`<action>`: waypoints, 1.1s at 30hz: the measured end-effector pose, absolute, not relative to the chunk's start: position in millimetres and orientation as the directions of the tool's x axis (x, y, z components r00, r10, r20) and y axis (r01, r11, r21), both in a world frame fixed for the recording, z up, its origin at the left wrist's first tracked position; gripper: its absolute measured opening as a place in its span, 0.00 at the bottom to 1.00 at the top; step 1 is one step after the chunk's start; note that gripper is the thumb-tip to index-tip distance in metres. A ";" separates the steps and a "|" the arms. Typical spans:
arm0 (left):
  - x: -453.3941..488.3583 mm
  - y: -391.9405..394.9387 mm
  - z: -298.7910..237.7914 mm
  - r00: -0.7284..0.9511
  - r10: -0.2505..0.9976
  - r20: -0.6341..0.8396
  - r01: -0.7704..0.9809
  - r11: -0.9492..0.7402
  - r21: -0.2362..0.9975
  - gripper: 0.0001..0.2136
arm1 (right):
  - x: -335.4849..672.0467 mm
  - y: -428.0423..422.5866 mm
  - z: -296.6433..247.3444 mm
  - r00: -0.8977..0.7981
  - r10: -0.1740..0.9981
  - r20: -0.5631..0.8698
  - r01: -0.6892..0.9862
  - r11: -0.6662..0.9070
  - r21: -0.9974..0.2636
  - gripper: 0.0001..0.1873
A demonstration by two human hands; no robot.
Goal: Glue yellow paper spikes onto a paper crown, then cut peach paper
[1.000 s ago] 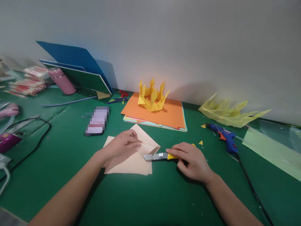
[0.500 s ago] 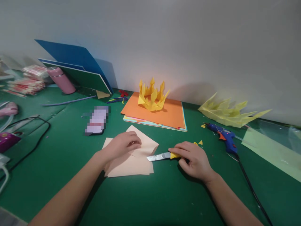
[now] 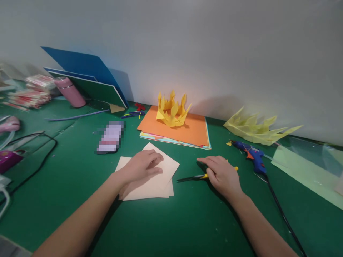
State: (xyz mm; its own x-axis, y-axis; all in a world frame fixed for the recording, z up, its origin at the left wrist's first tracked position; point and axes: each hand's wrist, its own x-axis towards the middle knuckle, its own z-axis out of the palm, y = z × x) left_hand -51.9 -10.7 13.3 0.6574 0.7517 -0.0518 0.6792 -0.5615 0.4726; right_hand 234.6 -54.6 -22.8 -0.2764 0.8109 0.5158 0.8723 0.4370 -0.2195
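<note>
My left hand [image 3: 139, 166] rests on a small stack of pale pink paper [image 3: 146, 192], thumb apart from the loosely bent fingers. Under those fingers a top sheet of the same paper [image 3: 167, 162] lies turned at an angle, one corner pointing to the right. To the right of the stack, my right hand [image 3: 221, 175] is closed around a yellow utility knife [image 3: 205, 176], its index finger stretched forward. The knife's long blade [image 3: 189, 179] looks dark and narrow, its tip pointing left and apart from the paper. Part of the handle is hidden by the hand.
Behind the paper, a yellow folded-paper crown [image 3: 173, 114] sits on orange sheets [image 3: 193, 132]. At right are a pale yellow folded-paper piece [image 3: 257, 130], a blue glue gun [image 3: 254, 157] with its cord, and light green paper [image 3: 302, 175]. A phone [image 3: 111, 137] and pink bottle [image 3: 70, 92] stand left.
My right hand has drawn the knife right, away from the paper's edge, and its blade has turned from flat to edge-on. The top sheet lies flatter. My left hand stays nearly in place.
</note>
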 end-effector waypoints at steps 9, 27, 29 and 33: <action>-57.7 -15.2 20.3 0.719 0.681 -0.139 0.662 -0.611 0.434 0.31 | 238.5 -52.5 -23.5 -0.139 0.873 0.468 0.868 0.335 -0.367 0.15; -63.0 -4.2 10.9 0.728 0.684 -0.051 0.593 -0.590 0.549 0.16 | 241.9 -50.9 -24.7 -0.579 0.674 0.460 0.649 0.722 -0.241 0.12; -62.7 -5.4 13.6 0.722 0.688 -0.068 0.598 -0.573 0.560 0.17 | 238.9 -52.3 -24.0 -0.569 0.697 0.436 0.697 0.690 -0.194 0.13; -59.9 -9.9 20.4 0.695 0.714 -0.086 0.616 -0.529 0.584 0.19 | 232.7 -56.3 -22.1 -0.550 0.742 0.382 0.734 0.648 -0.202 0.13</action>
